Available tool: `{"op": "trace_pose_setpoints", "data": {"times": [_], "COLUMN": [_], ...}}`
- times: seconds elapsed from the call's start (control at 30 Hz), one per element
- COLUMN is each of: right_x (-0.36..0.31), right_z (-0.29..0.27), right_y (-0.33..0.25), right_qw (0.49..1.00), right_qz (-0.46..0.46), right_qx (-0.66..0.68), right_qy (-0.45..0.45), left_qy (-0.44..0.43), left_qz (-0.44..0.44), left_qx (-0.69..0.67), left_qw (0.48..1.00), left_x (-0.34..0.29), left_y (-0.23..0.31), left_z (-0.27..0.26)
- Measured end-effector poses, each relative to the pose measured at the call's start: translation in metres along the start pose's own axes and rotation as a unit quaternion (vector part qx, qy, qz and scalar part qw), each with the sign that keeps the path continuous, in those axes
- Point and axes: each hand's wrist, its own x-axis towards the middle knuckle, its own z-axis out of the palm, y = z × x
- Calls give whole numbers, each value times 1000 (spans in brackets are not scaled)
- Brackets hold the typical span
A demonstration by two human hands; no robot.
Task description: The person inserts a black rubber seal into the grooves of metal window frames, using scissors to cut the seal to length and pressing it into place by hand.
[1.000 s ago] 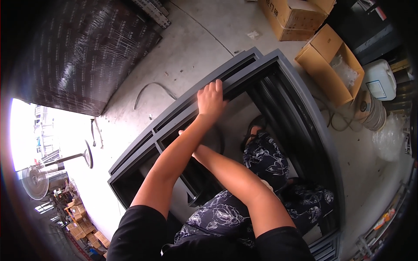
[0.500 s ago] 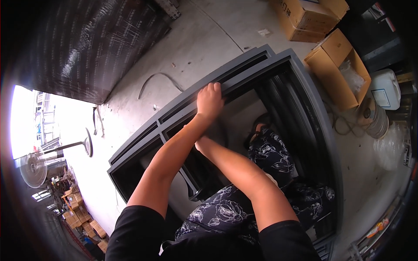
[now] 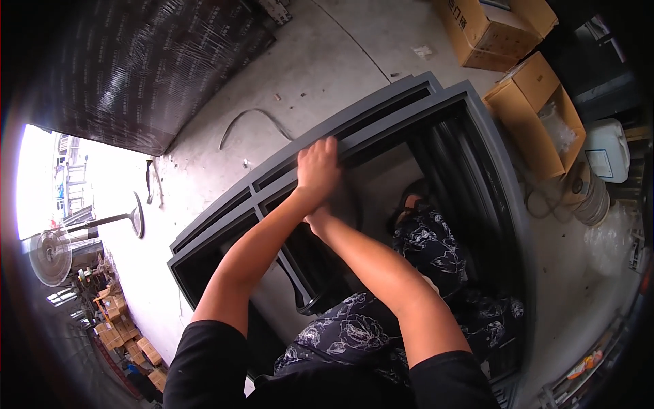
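Head: left hand (image 3: 318,167) nearer crossbar (image 3: 259,209)

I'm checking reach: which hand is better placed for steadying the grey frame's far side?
Likely the left hand, over the far side of the grey frame; the right hand sits closer in, partly hidden.

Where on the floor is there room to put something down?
Bare floor lies between the fan base and the frame, and right of the frame, below the spool and plastic. It's crowded upper right, where boxes, jug and spool bunch together, and inside the frame, around the legs.
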Motion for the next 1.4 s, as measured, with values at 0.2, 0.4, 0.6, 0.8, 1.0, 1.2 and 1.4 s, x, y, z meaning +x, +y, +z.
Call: {"op": "trace_pose_setpoints", "data": {"times": [0.2, 0.4, 0.6, 0.8, 1.0, 1.2, 1.4], "right_x": [-14, -38, -49, -39, -33, 12, -30], "right_z": [0, 29, 27, 20, 6, -53, -34], "right_y": [-28, -36, -44, -46, -73, -98, -128], "right_qw": [998, 994, 996, 984, 977, 971, 962], "right_qz": [-48, -42, -35, 50, 45, -41, -16], "right_qx": [-51, -95, -82, -164, -177, -101, -144], "right_qy": [2, 18, 3, 53, 113, 215, 233], "left_qy": [22, -8, -30, -43, -50, 21, -32], "left_qz": [8, -14, 9, -14, -28, 13, -67], "left_qx": [-6, 9, -13, 1, -15, -9, -121], "left_qw": [1000, 1000, 999, 999, 998, 1000, 990], "left_x": [9, -5, -12, -26, -35, -36, -61], "left_y": [6, -17, -13, -33, -47, -47, -89], "left_z": [12, 2, -17, -5, -17, 4, -46]}}
